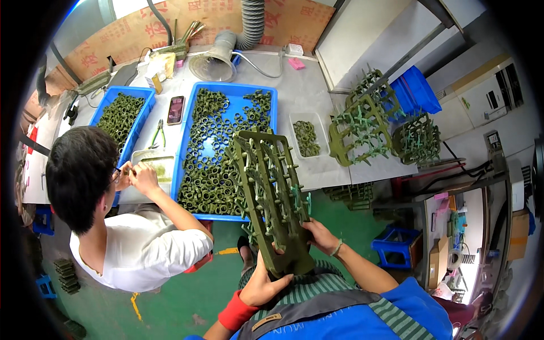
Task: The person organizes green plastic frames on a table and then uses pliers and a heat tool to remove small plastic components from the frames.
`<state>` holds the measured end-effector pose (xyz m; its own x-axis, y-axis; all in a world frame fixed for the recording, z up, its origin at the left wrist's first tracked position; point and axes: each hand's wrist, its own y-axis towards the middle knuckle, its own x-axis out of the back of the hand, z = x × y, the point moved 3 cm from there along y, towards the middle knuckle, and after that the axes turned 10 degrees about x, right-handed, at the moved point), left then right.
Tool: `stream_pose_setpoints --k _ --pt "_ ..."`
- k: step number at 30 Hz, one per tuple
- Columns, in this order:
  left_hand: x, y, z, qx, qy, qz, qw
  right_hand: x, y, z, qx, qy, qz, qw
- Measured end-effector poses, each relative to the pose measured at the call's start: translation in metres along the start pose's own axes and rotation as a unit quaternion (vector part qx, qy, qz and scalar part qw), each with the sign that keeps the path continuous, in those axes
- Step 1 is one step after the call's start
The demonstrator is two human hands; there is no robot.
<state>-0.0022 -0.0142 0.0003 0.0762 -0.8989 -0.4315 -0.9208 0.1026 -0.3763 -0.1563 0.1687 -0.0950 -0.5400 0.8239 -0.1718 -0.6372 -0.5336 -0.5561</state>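
Pale surface [318, 173] spanned upper centre. Lower centre: left hand [265, 289] and right hand [323, 236] gripped olive rack [258, 212] near its plain end, presumably where least protruded.

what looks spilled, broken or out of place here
Nothing stands out. No spill shows; the held green rack shows no obvious break. Small green rings lie inside the middle blue tray, heaped thicker toward its near end.

Red characters [156, 28] on the brown board [192, 14], pale lettering [299, 330] on the blue shirt [416, 303].
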Motion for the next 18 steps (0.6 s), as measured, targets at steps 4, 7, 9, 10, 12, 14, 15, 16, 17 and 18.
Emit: stream_pose_setpoints --k 4,7,9,10,12,14,15,16,17,18 --pt "-0.001 0.0 -0.004 0.004 0.003 0.0 1.0 -0.001 -0.004 0.003 -0.009 -0.011 -0.011 1.0" --pt "-0.003 -0.001 -0.005 -0.009 -0.014 -0.012 1.0 -0.001 -0.012 0.033 0.051 -0.198 -0.043 0.978" --pt "-0.003 0.0 -0.004 -0.012 -0.016 -0.016 1.0 -0.009 -0.023 0.061 0.178 -0.289 -0.099 0.935" --pt "-0.002 0.0 -0.003 -0.016 -0.018 -0.02 1.0 -0.017 -0.034 0.083 0.301 -0.373 -0.152 0.864" --pt "-0.002 0.001 -0.004 -0.031 -0.017 -0.024 0.999 -0.049 -0.05 0.13 0.41 -0.387 -0.121 0.817" --pt "-0.004 0.002 -0.009 -0.048 -0.015 -0.019 0.999 -0.075 -0.059 0.159 0.487 -0.411 -0.062 0.768" --pt "-0.004 0.001 -0.01 -0.041 -0.012 -0.019 0.999 -0.087 -0.059 0.167 0.514 -0.424 -0.037 0.744" --pt "-0.005 0.001 -0.011 -0.034 -0.009 -0.02 0.999 -0.094 -0.056 0.172 0.532 -0.442 -0.028 0.722" --pt "-0.005 0.001 -0.012 -0.031 -0.009 -0.02 0.999 -0.095 -0.051 0.172 0.53 -0.441 -0.028 0.723" --pt "-0.006 0.001 -0.012 -0.027 -0.012 -0.014 0.999 -0.097 -0.048 0.172 0.552 -0.459 -0.009 0.696"
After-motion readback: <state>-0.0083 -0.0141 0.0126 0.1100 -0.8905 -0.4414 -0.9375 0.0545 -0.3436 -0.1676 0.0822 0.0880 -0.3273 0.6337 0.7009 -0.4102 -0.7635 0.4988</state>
